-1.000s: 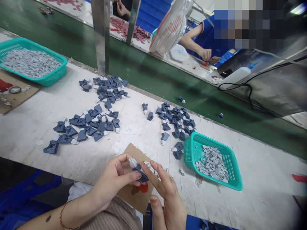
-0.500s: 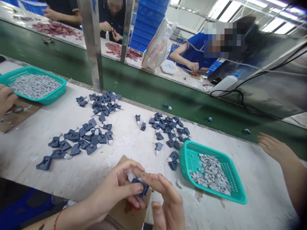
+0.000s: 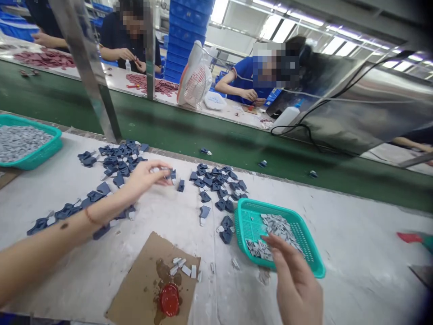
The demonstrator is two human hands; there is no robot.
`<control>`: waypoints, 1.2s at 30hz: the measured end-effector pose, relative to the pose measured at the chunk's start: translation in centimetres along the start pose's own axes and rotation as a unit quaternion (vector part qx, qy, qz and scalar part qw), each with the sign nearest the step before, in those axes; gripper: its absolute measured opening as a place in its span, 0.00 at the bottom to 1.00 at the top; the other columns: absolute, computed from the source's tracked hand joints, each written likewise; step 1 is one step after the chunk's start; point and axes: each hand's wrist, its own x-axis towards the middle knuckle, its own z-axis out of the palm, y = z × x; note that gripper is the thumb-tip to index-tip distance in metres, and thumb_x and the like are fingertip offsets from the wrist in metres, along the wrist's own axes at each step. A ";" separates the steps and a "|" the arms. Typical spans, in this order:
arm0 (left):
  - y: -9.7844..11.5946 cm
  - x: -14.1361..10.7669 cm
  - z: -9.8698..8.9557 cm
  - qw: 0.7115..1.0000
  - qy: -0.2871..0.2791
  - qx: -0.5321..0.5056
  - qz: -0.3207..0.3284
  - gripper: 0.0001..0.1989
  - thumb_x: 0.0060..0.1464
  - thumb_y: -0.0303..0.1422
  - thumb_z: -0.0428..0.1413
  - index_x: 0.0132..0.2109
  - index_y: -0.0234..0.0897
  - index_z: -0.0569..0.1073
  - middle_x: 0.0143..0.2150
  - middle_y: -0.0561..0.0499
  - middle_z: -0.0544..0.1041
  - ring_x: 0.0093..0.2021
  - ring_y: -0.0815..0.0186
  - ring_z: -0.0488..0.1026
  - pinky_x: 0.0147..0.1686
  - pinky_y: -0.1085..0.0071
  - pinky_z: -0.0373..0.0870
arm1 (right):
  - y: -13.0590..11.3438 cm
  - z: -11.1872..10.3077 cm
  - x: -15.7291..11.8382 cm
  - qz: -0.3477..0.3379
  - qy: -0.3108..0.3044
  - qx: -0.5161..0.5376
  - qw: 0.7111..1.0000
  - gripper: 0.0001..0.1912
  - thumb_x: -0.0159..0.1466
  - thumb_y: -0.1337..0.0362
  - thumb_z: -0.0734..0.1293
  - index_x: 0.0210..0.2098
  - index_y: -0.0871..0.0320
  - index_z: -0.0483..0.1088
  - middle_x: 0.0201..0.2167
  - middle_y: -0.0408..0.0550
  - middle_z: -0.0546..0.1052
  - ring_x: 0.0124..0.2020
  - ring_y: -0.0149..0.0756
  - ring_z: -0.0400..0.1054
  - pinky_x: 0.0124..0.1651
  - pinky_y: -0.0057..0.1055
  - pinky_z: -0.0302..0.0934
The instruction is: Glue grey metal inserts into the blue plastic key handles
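Note:
My left hand is stretched out over the table with its fingers curled around a dark blue plastic part with a white tip, partly hidden and blurred. Just beyond its fingertips lie two small dark blue parts. Blue parts in a loose pile lie behind my left wrist, and more are partly covered by the forearm. My right hand is open, fingers extended, at the near side of a green basket. Small grey pieces fill part of this basket.
A cardboard sheet in front of me bears a red cap-like dish, wet stains and several white pieces. Another blue pile sits mid-table. Beyond runs a green belt with scattered parts; a metal post rises left. Co-workers sit opposite.
My left hand has moved from above the cardboard out to the far left, carrying the blue part. My right hand has parted from it and moved right to the basket. The view has swung rightward.

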 end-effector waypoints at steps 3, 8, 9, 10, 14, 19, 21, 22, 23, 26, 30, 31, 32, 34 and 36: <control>-0.4 6.2 -0.2 0.996 0.044 0.064 0.036 0.10 0.55 0.32 0.57 0.43 0.32 0.76 0.41 0.45 0.80 0.33 0.62 0.81 0.39 0.67 0.79 | 2.8 -2.0 3.9 -0.034 -0.027 -0.183 0.982 0.22 0.65 0.50 0.57 0.45 0.56 0.74 0.46 0.55 0.80 0.41 0.49 0.75 0.33 0.37 0.68; -1.6 13.7 0.1 0.967 0.101 0.218 0.090 0.07 0.53 0.28 0.58 0.40 0.35 0.77 0.42 0.46 0.80 0.45 0.57 0.77 0.52 0.59 0.71 | 4.6 -1.9 8.1 -0.087 -0.149 -0.238 0.956 0.14 0.57 0.58 0.62 0.35 0.55 0.78 0.37 0.53 0.82 0.43 0.51 0.74 0.43 0.43 0.68; -2.0 14.7 0.2 0.959 0.104 0.244 0.096 0.06 0.54 0.28 0.58 0.40 0.34 0.77 0.44 0.46 0.80 0.47 0.57 0.76 0.53 0.57 0.69 | 4.7 -1.7 8.6 -0.096 -0.166 -0.246 0.950 0.13 0.56 0.59 0.63 0.34 0.54 0.78 0.37 0.52 0.82 0.44 0.52 0.74 0.44 0.44 0.68; -2.3 15.5 0.3 0.953 0.103 0.267 0.100 0.07 0.55 0.29 0.58 0.42 0.34 0.77 0.45 0.45 0.79 0.48 0.57 0.75 0.53 0.56 0.69 | 4.7 -1.5 8.8 -0.102 -0.181 -0.254 0.945 0.12 0.56 0.60 0.63 0.33 0.54 0.78 0.36 0.52 0.82 0.44 0.52 0.74 0.45 0.45 0.67; -3.2 17.6 0.7 0.928 0.093 0.345 0.108 0.11 0.60 0.35 0.57 0.47 0.33 0.74 0.48 0.45 0.77 0.49 0.58 0.74 0.51 0.53 0.70 | 5.1 -1.3 9.3 -0.111 -0.212 -0.274 0.931 0.10 0.55 0.62 0.63 0.29 0.54 0.77 0.33 0.53 0.82 0.40 0.51 0.75 0.41 0.43 0.68; -2.8 18.6 1.9 0.889 0.050 0.416 0.182 0.15 0.60 0.35 0.57 0.52 0.34 0.72 0.58 0.42 0.70 0.61 0.51 0.64 0.59 0.46 0.59 | 5.2 -1.2 9.8 -0.118 -0.215 -0.272 0.930 0.09 0.52 0.61 0.63 0.27 0.54 0.75 0.28 0.52 0.80 0.33 0.48 0.74 0.34 0.40 0.67; -2.4 18.7 2.6 0.878 0.002 0.428 0.215 0.16 0.60 0.35 0.57 0.53 0.35 0.72 0.59 0.43 0.70 0.62 0.51 0.63 0.60 0.46 0.59 | 5.0 -0.9 10.0 -0.122 -0.212 -0.266 0.933 0.07 0.50 0.60 0.64 0.25 0.54 0.73 0.26 0.52 0.79 0.31 0.48 0.73 0.33 0.40 0.66; -2.3 18.8 3.0 0.874 -0.021 0.430 0.224 0.16 0.60 0.35 0.57 0.53 0.35 0.72 0.58 0.43 0.71 0.61 0.52 0.64 0.59 0.47 0.60 | 4.9 -0.8 10.1 -0.123 -0.210 -0.261 0.934 0.07 0.49 0.60 0.65 0.25 0.53 0.73 0.25 0.51 0.78 0.30 0.47 0.73 0.32 0.39 0.65; -2.2 18.8 3.4 0.873 -0.040 0.430 0.228 0.16 0.60 0.35 0.57 0.54 0.35 0.72 0.58 0.43 0.71 0.60 0.52 0.66 0.59 0.47 0.62 | 4.7 -0.8 10.2 -0.123 -0.207 -0.256 0.936 0.06 0.48 0.59 0.65 0.24 0.53 0.72 0.25 0.51 0.78 0.29 0.47 0.72 0.31 0.39 0.65; -2.2 18.8 4.3 0.880 -0.060 0.421 0.212 0.16 0.61 0.35 0.57 0.54 0.35 0.72 0.57 0.43 0.72 0.57 0.54 0.70 0.56 0.48 0.66 | 4.2 -1.0 9.9 -0.117 -0.194 -0.237 0.945 0.07 0.50 0.57 0.66 0.25 0.52 0.71 0.23 0.48 0.76 0.26 0.44 0.70 0.27 0.36 0.63; -2.2 18.4 4.3 0.912 -0.042 0.376 0.158 0.14 0.61 0.35 0.56 0.52 0.34 0.73 0.55 0.43 0.73 0.53 0.56 0.72 0.53 0.51 0.70 | 2.7 -2.2 7.3 -0.094 -0.162 -0.197 0.962 0.14 0.58 0.49 0.64 0.31 0.52 0.70 0.25 0.46 0.75 0.26 0.40 0.69 0.28 0.33 0.64; -2.1 18.1 4.2 0.922 -0.036 0.358 0.144 0.14 0.61 0.35 0.57 0.52 0.34 0.73 0.55 0.43 0.74 0.53 0.56 0.72 0.52 0.52 0.71 | 2.2 -2.5 6.3 -0.087 -0.156 -0.177 0.968 0.15 0.59 0.47 0.64 0.32 0.53 0.69 0.26 0.46 0.75 0.27 0.39 0.69 0.29 0.32 0.65; -2.0 17.8 4.0 0.933 -0.029 0.336 0.129 0.13 0.61 0.35 0.57 0.51 0.34 0.73 0.54 0.44 0.74 0.52 0.57 0.73 0.51 0.53 0.71 | 1.6 -2.8 5.1 -0.080 -0.155 -0.153 0.973 0.16 0.60 0.47 0.65 0.32 0.53 0.70 0.27 0.46 0.75 0.28 0.38 0.69 0.30 0.31 0.65; -1.8 16.7 3.7 0.955 -0.016 0.281 0.096 0.11 0.61 0.33 0.57 0.48 0.33 0.74 0.50 0.44 0.76 0.47 0.59 0.75 0.47 0.56 0.74 | 0.6 -2.9 2.5 -0.066 -0.165 -0.108 0.978 0.14 0.60 0.48 0.67 0.32 0.53 0.70 0.27 0.45 0.74 0.28 0.37 0.69 0.31 0.30 0.64; -1.4 15.2 3.6 0.975 -0.010 0.214 0.061 0.10 0.60 0.31 0.57 0.47 0.30 0.74 0.43 0.44 0.79 0.41 0.61 0.78 0.42 0.60 0.76 | 0.0 -2.3 0.0 -0.052 -0.191 -0.084 0.977 0.12 0.60 0.51 0.68 0.31 0.53 0.71 0.26 0.44 0.74 0.28 0.37 0.69 0.32 0.30 0.64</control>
